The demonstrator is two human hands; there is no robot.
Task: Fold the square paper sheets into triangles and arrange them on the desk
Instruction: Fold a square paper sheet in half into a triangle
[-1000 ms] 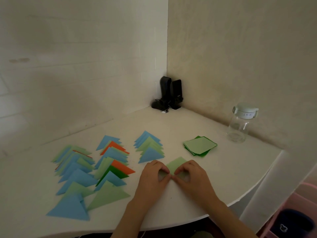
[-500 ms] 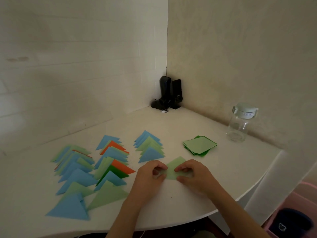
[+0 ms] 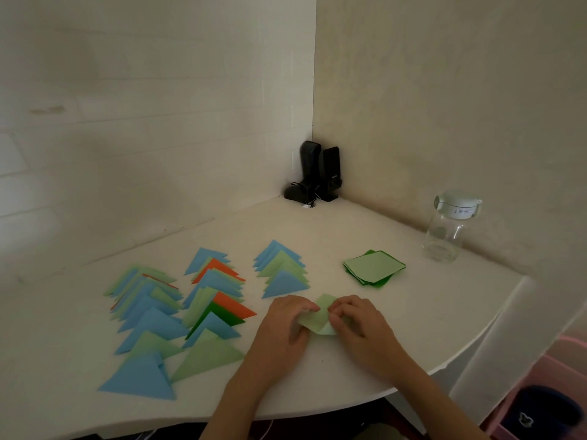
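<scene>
Light green sheet (image 3: 314,319) lies on the near bench (image 3: 413,312), pinched by your left hand (image 3: 282,331) and right hand (image 3: 359,328). Thin, limp, slides easily; hold corners, press the crease.

triangles (image 3: 178,309) left on desk (image 3: 428,312) | sheet stack (image 3: 374,267) right | bottle (image 3: 448,231) far right | speakers (image 3: 319,171) back corner

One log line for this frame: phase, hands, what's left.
phase: folding | left hand + right hand: pinching light green sheet | left: square stack unfolded
</scene>
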